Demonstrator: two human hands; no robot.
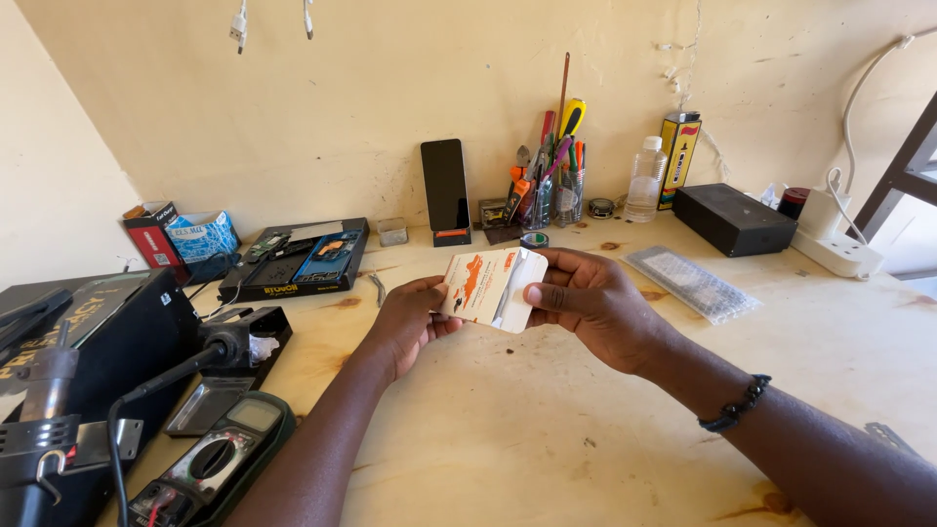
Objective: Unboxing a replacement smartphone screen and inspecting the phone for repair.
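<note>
**Small carton held over the wooden surface**

Both hands closed on a flat white-and-orange carton (488, 286) above the pale wooden surface (547, 429): the left hand (410, 317) had its grip on the left edge, the right hand (590, 298) on the right, where a flap seemed partly open. A yellow box (679, 144) stood against the cream wall (371, 98), a black box (734, 219) just beside it.

1. Bright, warm daylight enters from the far right — the wooden table (547, 429) glows evenly.
2. Shadows are soft; the near left equipment stays dark.
3. Wide-angle bending shows at the edges — focus is sharp throughout.
</note>
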